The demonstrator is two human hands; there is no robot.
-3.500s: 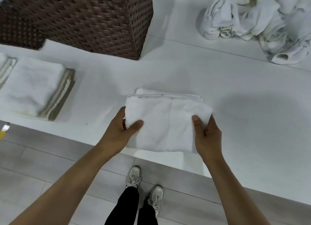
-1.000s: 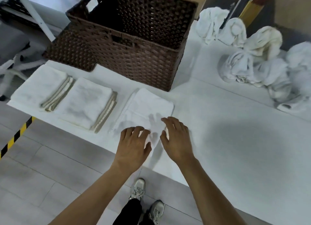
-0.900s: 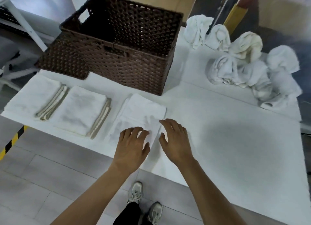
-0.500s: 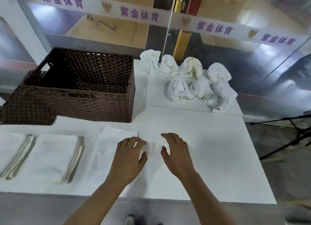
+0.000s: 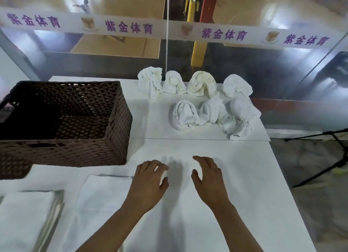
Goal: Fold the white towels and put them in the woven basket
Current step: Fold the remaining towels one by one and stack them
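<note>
Beyond the woven basket (image 5: 113, 138), crumpled white towels (image 5: 212, 108) are lying heaped, straight ahead of both hovering hands; right hand (image 5: 209, 180) is sitting nearer than left hand (image 5: 148, 184), fingers released.

Dark brown open-weave woven basket (image 5: 79, 131); white desk (image 5: 235, 185); white bunched towels (image 5: 199, 102), one cream-tinted (image 5: 202, 83); white folded towel (image 5: 24, 219) with grey-beige striped edge; white banner (image 5: 169, 28) with purple characters.

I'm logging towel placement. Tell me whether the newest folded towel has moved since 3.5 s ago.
Yes. The folded towel went left, away from the towel pile, and now lies in front of the basket.
</note>
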